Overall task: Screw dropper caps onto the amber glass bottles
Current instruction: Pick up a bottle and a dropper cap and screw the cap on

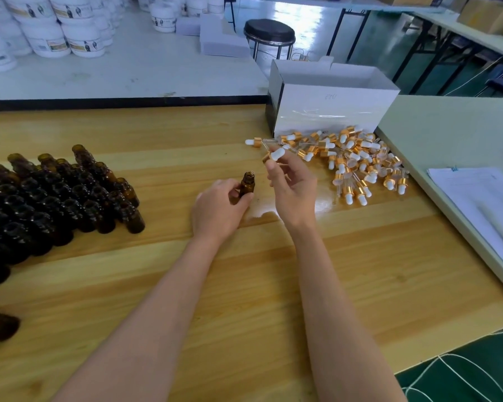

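At mid-table, the left hand grips an uncapped amber bottle upright on the wood, neck clear above the fingers. The right hand pinches a dropper cap just above and right of the neck, apart from it. Judged step: cap fetched, not yet seated. Next move calls for threading the pipette into the mouth, then turning the collar down. The held cap's pipette cannot be made out. Bottle stock at left runs off frame; loose caps lie near the box.
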